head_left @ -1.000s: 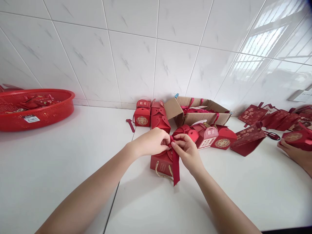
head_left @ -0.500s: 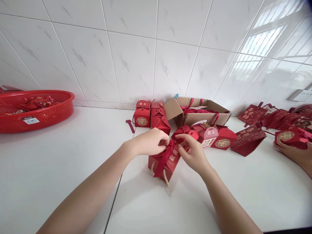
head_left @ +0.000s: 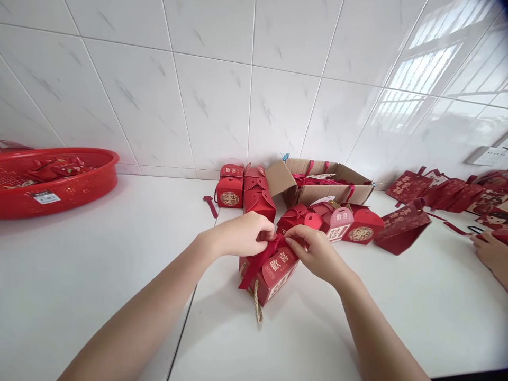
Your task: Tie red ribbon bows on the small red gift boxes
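Observation:
A red gift box point(head_left: 273, 275) with gold lettering stands on the white counter in front of me, turned at an angle. Across its top runs a dark red ribbon point(head_left: 254, 264), one tail hanging down over the side. A twisted cream cord point(head_left: 257, 304) dangles from the near end. My left hand point(head_left: 250, 233) is closed, its fingers pinching the ribbon at the top of the box. From the right, my right hand point(head_left: 311, 244) pinches the same ribbon between thumb and fingers. The knot area is partly hidden by my fingers.
Red boxes point(head_left: 230, 191) stand near the tiled wall, several more beside the open cardboard box point(head_left: 333, 193) of ribbons. A red plastic basket point(head_left: 83, 185) sits at left. At the right edge is another person's hand point(head_left: 490, 256), near red bags point(head_left: 408, 186).
The gift box has turned, showing more of its lettered side, and the cord has swung left. My right hand has shifted slightly down. The other person's hand has moved right and lowered its red box.

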Motion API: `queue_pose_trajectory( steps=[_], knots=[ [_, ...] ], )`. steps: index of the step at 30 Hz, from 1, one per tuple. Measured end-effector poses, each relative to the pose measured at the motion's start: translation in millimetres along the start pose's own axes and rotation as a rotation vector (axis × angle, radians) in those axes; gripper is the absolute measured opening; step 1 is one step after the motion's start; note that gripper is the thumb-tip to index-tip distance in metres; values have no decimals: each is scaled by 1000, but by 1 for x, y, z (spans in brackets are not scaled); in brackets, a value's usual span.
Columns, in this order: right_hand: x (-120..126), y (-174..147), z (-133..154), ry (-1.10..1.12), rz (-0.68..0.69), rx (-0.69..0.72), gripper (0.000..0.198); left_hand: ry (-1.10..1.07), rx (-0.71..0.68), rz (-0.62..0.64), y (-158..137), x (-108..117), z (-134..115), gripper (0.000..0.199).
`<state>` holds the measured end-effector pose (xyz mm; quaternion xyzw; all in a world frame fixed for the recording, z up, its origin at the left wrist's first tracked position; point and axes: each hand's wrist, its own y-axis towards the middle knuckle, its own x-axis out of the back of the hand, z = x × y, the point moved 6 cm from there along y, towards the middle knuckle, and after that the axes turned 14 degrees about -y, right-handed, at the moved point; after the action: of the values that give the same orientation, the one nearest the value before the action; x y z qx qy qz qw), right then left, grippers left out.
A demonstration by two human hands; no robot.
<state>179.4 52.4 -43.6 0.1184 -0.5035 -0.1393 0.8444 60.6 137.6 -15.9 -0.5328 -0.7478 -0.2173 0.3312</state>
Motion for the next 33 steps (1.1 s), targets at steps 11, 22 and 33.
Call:
queue_pose_trajectory(
  steps=[11, 22, 33],
  knots=[
    [30, -5, 17, -209, 478, 48, 9, -5, 0, 7, 1, -3, -4, 4],
    [12, 29, 27, -7, 342, 231, 18, 9, 44, -12, -5, 3, -7, 4],
    [13, 24, 35, -3, 350, 336, 36, 62, 83, -47, -5, 5, 0, 8]
  ],
)
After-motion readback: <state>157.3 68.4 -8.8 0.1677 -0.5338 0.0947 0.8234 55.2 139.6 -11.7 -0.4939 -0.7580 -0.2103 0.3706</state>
